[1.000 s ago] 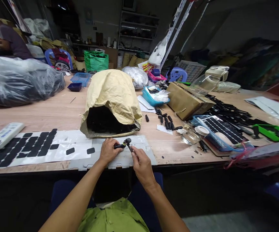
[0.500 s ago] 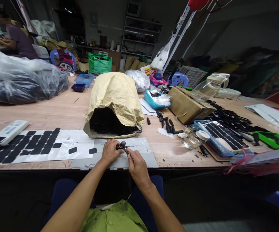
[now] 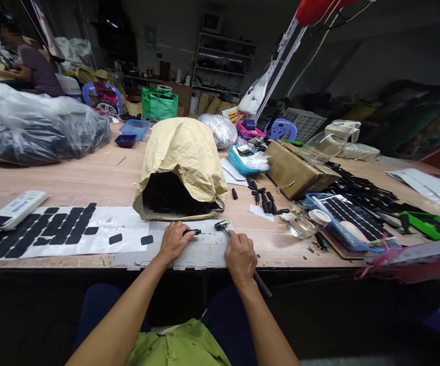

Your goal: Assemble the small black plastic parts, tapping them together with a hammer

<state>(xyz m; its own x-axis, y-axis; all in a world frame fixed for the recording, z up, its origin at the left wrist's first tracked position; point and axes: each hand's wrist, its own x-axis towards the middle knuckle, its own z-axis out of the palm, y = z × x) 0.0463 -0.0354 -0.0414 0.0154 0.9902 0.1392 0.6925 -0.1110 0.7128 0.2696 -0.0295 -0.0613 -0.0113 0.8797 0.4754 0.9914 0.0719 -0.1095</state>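
My left hand [image 3: 175, 241] rests on the grey board [image 3: 208, 251], its fingers closed on a small black part [image 3: 193, 232] that pokes out to the right. My right hand [image 3: 240, 256] grips a hammer [image 3: 222, 224] by its shaft. The hammer head, with a yellowish face, is over the board to the right of the black part and apart from it; the dark handle end shows below my wrist. Just behind the board lies a tan sack [image 3: 184, 152], its dark mouth facing me.
On the left, a white sheet [image 3: 119, 221] carries rows of black pads, with a white device [image 3: 16, 209] on it. To the right are loose black handle-like parts [image 3: 264, 202], a cardboard box [image 3: 300, 165] and a blue basket [image 3: 344, 229]. A co-worker [image 3: 39, 71] sits far left.
The hammer head has moved right, away from the black part in my left hand. My right hand has shifted right with it and now shows its back. My left hand stays nearly in place.
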